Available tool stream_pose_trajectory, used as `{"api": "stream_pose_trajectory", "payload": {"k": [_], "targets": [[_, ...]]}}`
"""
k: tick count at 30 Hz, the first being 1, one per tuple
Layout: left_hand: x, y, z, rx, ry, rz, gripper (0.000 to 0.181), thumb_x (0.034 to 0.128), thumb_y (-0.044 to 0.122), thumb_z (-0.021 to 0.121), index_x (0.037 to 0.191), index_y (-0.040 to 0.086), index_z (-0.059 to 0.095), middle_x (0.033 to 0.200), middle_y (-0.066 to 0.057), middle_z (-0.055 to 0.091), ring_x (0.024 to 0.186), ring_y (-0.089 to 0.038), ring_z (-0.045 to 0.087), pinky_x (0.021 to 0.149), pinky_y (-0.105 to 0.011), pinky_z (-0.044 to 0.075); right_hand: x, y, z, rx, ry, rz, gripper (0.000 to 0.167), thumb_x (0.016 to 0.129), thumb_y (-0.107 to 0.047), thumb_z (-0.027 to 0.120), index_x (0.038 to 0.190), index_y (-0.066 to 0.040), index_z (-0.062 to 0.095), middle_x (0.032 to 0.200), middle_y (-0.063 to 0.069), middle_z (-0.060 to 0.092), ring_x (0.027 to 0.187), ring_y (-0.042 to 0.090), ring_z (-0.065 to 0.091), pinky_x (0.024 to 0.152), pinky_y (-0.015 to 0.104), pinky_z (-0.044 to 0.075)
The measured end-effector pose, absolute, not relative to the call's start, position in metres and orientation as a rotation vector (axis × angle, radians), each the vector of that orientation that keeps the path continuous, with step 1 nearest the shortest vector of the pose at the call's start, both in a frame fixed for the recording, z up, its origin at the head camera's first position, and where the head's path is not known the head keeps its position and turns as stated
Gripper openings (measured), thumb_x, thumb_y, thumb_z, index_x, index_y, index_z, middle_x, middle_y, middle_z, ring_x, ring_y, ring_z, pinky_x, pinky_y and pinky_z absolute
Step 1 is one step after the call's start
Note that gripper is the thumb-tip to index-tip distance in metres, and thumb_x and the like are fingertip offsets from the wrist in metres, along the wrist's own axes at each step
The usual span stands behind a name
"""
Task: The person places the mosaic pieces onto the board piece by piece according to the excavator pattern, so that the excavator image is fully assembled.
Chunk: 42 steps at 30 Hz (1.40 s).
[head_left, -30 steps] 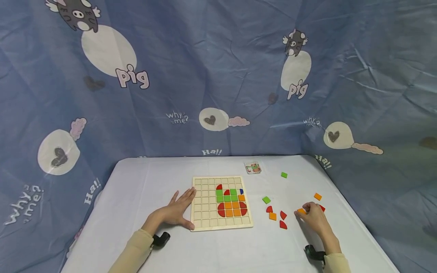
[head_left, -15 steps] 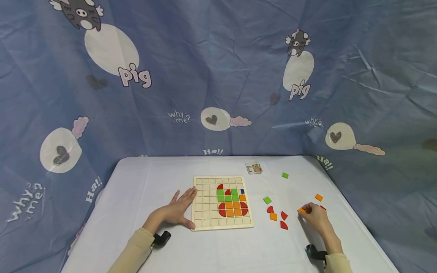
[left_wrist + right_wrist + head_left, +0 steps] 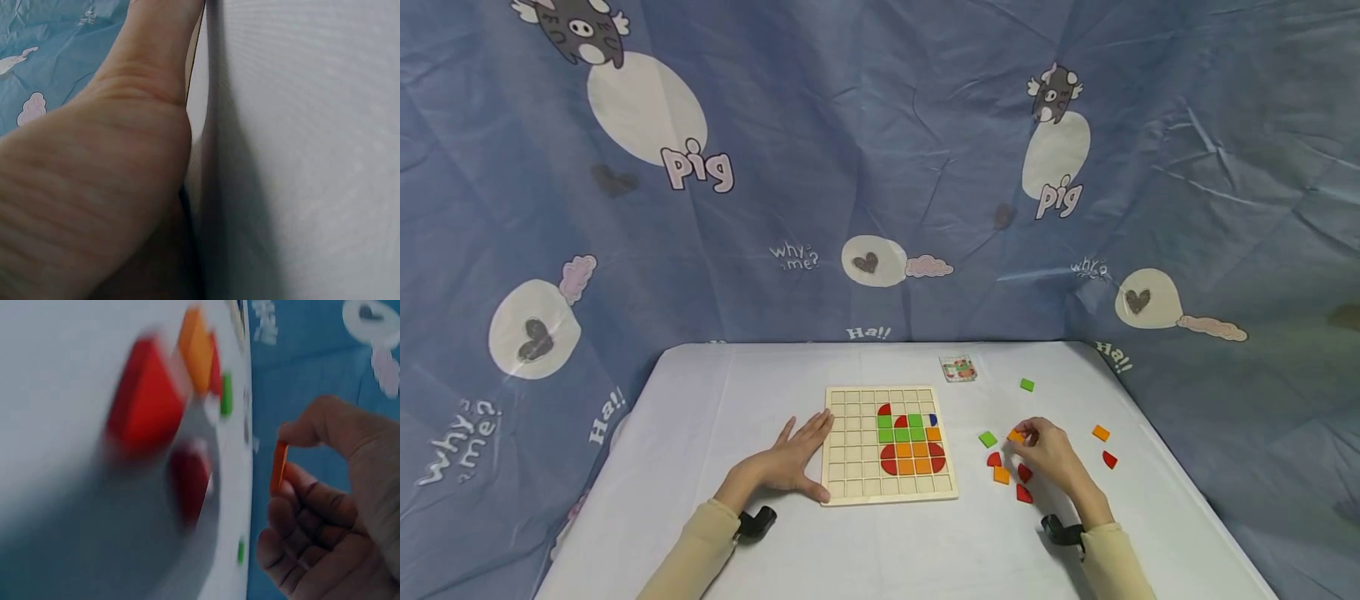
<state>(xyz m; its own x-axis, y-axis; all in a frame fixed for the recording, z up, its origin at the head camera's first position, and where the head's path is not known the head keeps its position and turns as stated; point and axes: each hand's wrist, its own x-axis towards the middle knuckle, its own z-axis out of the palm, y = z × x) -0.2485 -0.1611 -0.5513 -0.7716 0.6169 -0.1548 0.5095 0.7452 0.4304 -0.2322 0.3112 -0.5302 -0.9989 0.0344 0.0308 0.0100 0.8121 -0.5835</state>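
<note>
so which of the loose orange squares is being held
The orange square pinched in the right hand, above the table; the other two loose ones lie on it.

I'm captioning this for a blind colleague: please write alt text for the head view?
A person's right hand pinches an orange tile over a white table, while the left hand touches the left edge of a wooden grid board bearing colored pieces. Loose tiles lie right of the board.
</note>
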Motion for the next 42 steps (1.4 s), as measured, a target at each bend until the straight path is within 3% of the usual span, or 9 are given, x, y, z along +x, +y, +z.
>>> {"api": "stream_pose_trajectory", "payload": {"k": [11, 19, 27, 42], "targets": [[-0.248, -0.159, -0.553, 0.854, 2.654, 0.508, 0.135, 0.0610, 0.076, 0.070, 0.155, 0.006, 0.003, 0.164, -0.010, -0.003, 0.151, -0.028, -0.001, 0.118, -0.059, -0.008, -0.286, 0.218, -0.519, 0.476, -2.950, 1.100, 0.020, 0.082, -0.017, 0.075, 0.099, -0.011, 0.067, 0.093, 0.000, 0.064, 0.081, 0.012, 0.055, 0.065, 0.024, 0.048], [-0.247, -0.157, -0.552, 0.866, 2.657, 0.505, 0.133, 0.0620, 0.073, 0.071, 0.155, 0.005, 0.005, 0.164, -0.012, -0.001, 0.151, -0.030, 0.000, 0.118, -0.059, -0.007, -0.322, 0.175, -0.524, 0.732, -2.993, 1.051, 0.019, 0.086, -0.026, 0.074, 0.099, -0.014, 0.069, 0.091, -0.004, 0.063, 0.077, 0.009, 0.057, 0.067, 0.024, 0.051], [-0.246, -0.157, -0.551, 0.869, 2.657, 0.512, 0.133, 0.0624, 0.073, 0.071, 0.155, 0.005, 0.005, 0.164, -0.012, -0.001, 0.151, -0.030, 0.000, 0.118, -0.060, -0.007, -0.340, 0.157, -0.529, 0.763, -3.094, 1.003, 0.018, 0.085, -0.024, 0.075, 0.099, -0.014, 0.070, 0.091, -0.005, 0.063, 0.079, 0.008, 0.057, 0.072, 0.025, 0.051], [-0.247, -0.160, -0.548, 0.887, 2.653, 0.535, 0.131, 0.0655, 0.069, 0.073, 0.154, 0.001, 0.005, 0.163, -0.016, 0.000, 0.151, -0.034, 0.001, 0.117, -0.062, -0.006, -0.343, 0.149, -0.523, 0.783, -3.120, 0.992, 0.012, 0.085, -0.017, 0.074, 0.097, -0.017, 0.074, 0.098, -0.002, 0.066, 0.088, 0.011, 0.060, 0.080, 0.029, 0.053]]}}
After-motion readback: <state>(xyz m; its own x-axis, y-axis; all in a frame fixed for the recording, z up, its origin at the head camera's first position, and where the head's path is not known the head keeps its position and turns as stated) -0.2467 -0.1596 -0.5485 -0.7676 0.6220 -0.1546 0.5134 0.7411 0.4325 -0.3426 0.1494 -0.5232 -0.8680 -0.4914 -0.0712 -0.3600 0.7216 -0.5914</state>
